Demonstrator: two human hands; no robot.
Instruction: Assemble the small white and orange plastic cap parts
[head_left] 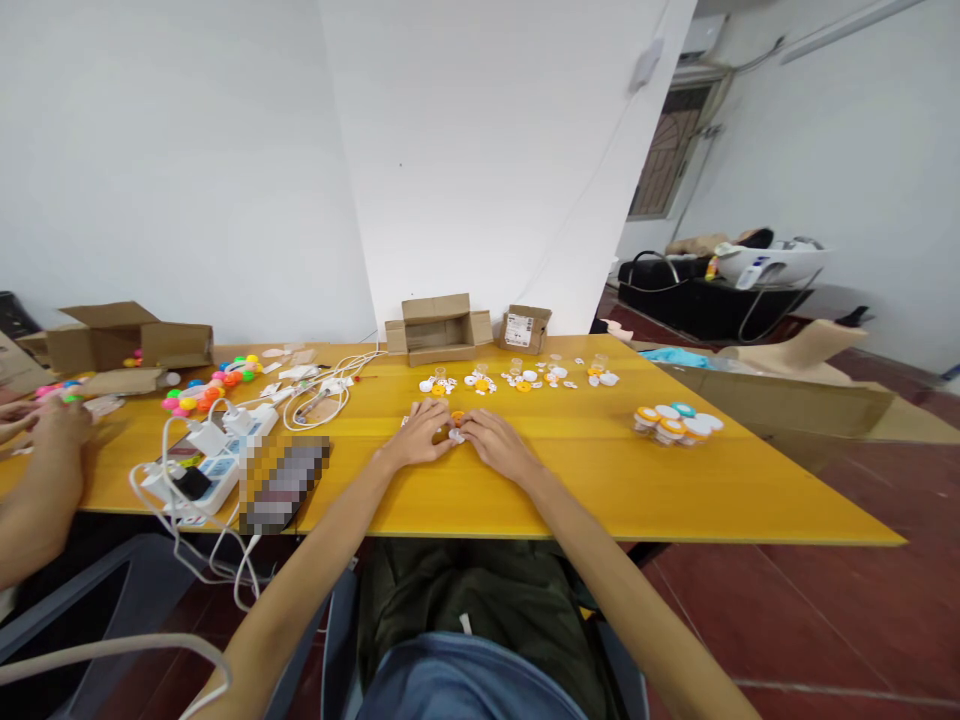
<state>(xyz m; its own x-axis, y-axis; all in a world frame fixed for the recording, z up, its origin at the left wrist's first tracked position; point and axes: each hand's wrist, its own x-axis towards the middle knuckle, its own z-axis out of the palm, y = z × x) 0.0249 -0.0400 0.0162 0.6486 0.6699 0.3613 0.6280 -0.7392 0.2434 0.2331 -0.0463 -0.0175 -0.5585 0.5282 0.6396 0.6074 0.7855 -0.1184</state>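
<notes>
yellow table (600,480), orange-and-white small part (456,424)

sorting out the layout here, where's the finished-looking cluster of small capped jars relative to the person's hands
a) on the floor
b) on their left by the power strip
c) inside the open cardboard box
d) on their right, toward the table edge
d: the cluster of small capped jars sits on the yellow table, to the right of the right hand and left hand.

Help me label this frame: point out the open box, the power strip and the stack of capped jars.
Open box (437,328), head view, inner back wall.
Power strip (225,462), head view, top face.
Capped jars (677,422), head view, lids.
</notes>
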